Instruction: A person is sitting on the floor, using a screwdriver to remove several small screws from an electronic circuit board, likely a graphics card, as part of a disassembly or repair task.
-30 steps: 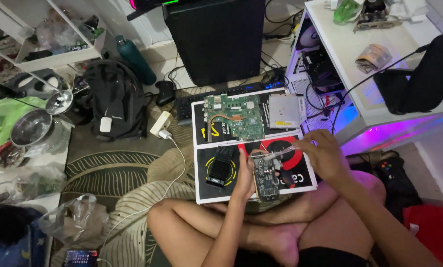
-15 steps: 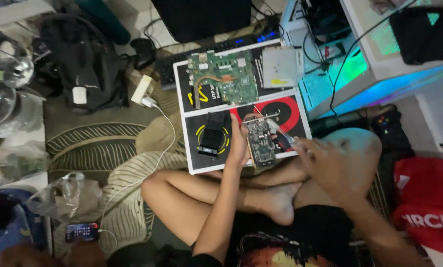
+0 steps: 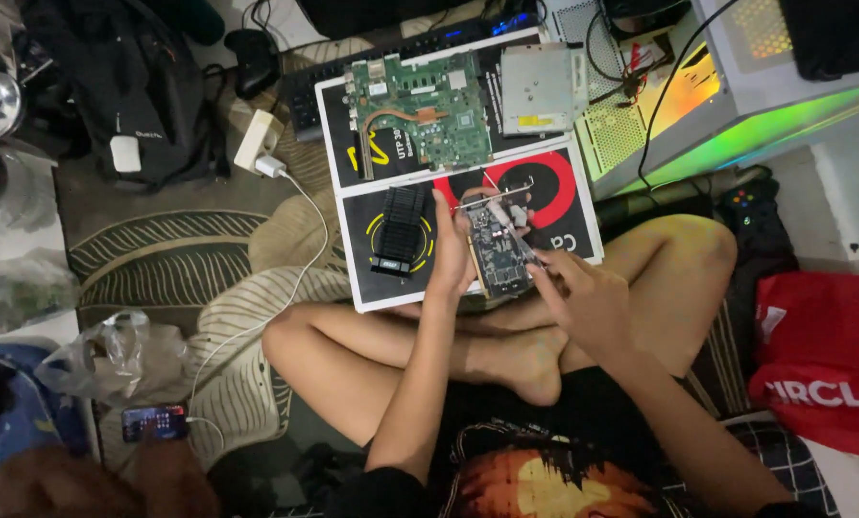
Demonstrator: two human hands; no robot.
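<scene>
I sit cross-legged on the floor over a flat printed cardboard box (image 3: pixel 564 230). My left hand (image 3: pixel 449 251) grips the left edge of a small dark circuit card (image 3: pixel 499 251) with a metal bracket at its far end. My right hand (image 3: pixel 583 297) pinches the card's near right corner with its fingertips. A black finned heatsink (image 3: pixel 403 228) lies on the box just left of my left hand. Farther away on the box sit a green motherboard (image 3: pixel 418 113) with a copper heat pipe and a silver drive (image 3: pixel 537 88).
An open computer case (image 3: pixel 727 115) glowing green and yellow stands at the right. A keyboard (image 3: pixel 401 48), black backpack (image 3: pixel 132 96), white charger with cable (image 3: pixel 257 144), a phone (image 3: pixel 156 420), plastic bags (image 3: pixel 113 355) and a red bag (image 3: pixel 823 355) surround me.
My view has shifted closer and lower over the box. My right hand came back from my right knee to the card's near corner; my left hand kept its hold.
</scene>
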